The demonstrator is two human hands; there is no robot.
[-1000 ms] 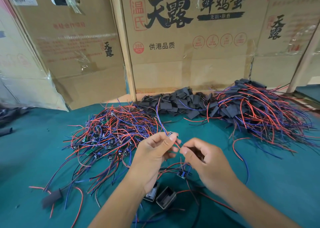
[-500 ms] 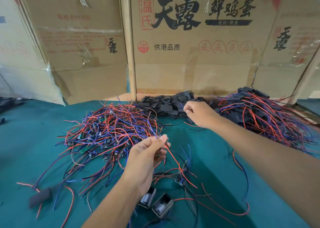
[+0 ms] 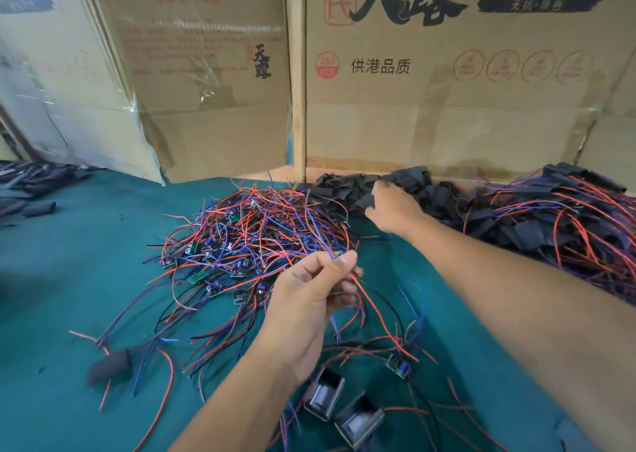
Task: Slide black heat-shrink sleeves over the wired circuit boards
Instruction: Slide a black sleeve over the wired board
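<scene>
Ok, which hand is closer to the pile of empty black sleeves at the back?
The right hand: it reaches into the pile of black sleeves, fingers on them. The left hand is well short of it, nearer the camera, pinching wires above the green mat.

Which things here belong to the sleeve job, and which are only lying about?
Job: left hand pinching wires; right hand in the sleeve pile; board pile; sleeved pile.
Lying about: cartons; two metal parts.

Cardboard box (image 3: pixel 447 114): "供港品质", "360 PCS".
</scene>
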